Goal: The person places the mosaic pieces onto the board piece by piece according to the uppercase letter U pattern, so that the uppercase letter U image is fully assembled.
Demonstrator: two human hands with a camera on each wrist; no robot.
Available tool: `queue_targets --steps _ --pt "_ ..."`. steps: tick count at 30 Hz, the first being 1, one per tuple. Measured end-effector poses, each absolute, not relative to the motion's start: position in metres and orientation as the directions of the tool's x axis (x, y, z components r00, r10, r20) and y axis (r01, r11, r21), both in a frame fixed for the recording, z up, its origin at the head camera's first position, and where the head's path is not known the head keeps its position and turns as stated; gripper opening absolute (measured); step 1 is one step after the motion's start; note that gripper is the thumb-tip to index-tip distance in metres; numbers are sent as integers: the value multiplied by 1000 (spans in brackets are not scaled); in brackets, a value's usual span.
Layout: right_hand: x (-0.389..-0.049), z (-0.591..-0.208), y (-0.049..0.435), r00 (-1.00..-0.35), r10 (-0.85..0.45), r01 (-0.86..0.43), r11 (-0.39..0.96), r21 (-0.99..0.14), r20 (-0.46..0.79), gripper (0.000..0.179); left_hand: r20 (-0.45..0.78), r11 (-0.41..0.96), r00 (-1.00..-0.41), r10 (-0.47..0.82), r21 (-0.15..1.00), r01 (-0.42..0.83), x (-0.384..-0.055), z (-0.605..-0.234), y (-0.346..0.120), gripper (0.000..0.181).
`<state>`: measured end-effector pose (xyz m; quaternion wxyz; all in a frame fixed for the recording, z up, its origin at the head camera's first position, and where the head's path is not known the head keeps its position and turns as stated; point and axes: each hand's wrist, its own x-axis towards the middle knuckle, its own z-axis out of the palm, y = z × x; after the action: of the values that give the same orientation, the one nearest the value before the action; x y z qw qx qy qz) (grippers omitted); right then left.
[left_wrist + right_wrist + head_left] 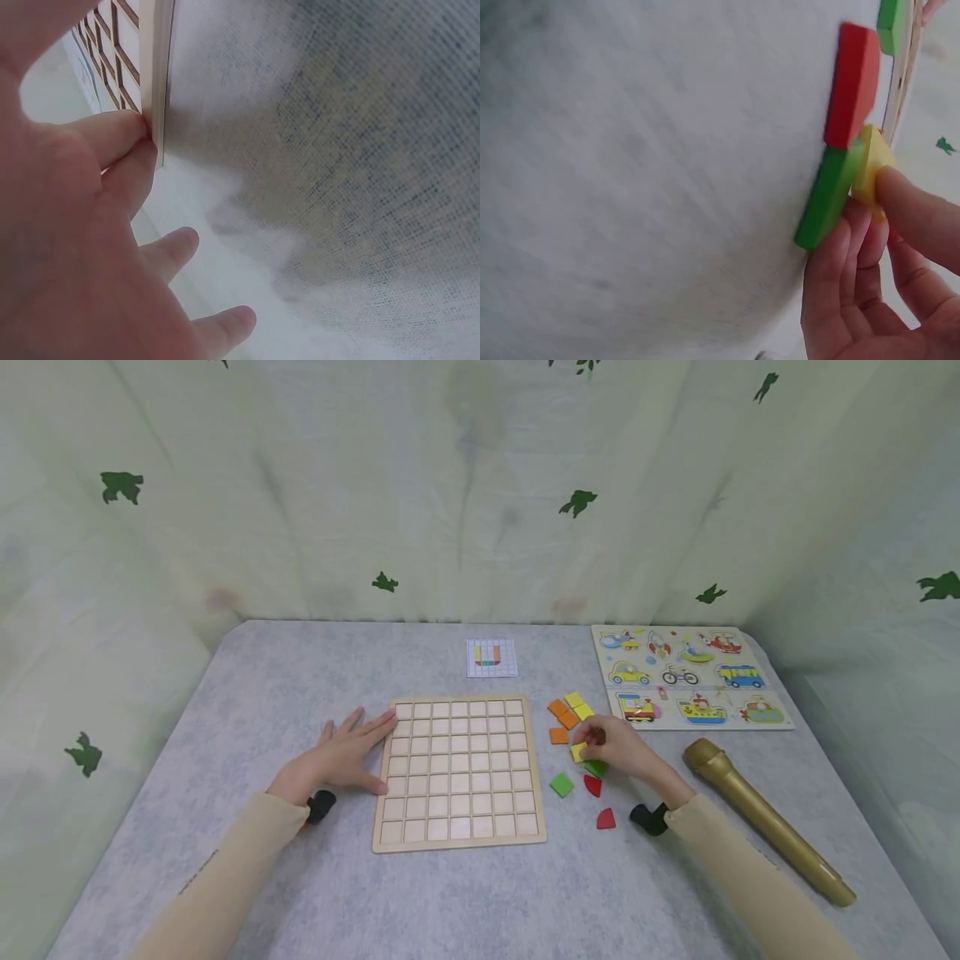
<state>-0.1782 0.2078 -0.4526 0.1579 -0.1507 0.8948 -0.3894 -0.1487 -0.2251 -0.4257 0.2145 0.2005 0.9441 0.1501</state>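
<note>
A square wooden grid board (pixel 458 785) lies flat on the table. My left hand (pixel 337 760) rests at its left side with fingers spread, the index fingertip at the far corner and the thumb on the left edge. In the left wrist view, fingertips (pixel 139 161) meet the board's rim. On the right, my right hand (pixel 621 749) pinches a yellow tile (pixel 868 161) between thumb and fingers. Under those fingers lies a green tile (pixel 826 199), with a red rounded piece (pixel 853 86) beside it. Another green tile (pixel 562 785) lies nearer the board.
Orange tiles (pixel 558 736) and more yellow tiles (pixel 573 700) lie just beyond my right hand. A second red piece (pixel 606 818) sits closer to me. Behind the board is a pattern card (pixel 491 670). A vehicle puzzle (pixel 652 657) and a gold microphone (pixel 768 822) occupy the right side.
</note>
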Motion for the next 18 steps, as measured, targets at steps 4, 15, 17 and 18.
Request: queue_targets --steps 4,15,17,18 --pt "-181 -445 205 -903 -392 -130 640 -757 -176 5 -347 878 -831 435 367 307 -149 -427 -224 106" --pt "-200 -430 157 -901 -418 -138 536 -833 -119 4 -355 884 -834 424 363 295 -149 -427 -221 106" --pt "-204 -430 143 -907 -402 -116 528 -841 -128 4 -356 883 -832 425 363 296 -149 -426 -221 106" --pt "-206 -430 136 -910 -391 -95 522 -848 -138 4 -356 882 -831 427 366 296 -149 -426 -221 106"
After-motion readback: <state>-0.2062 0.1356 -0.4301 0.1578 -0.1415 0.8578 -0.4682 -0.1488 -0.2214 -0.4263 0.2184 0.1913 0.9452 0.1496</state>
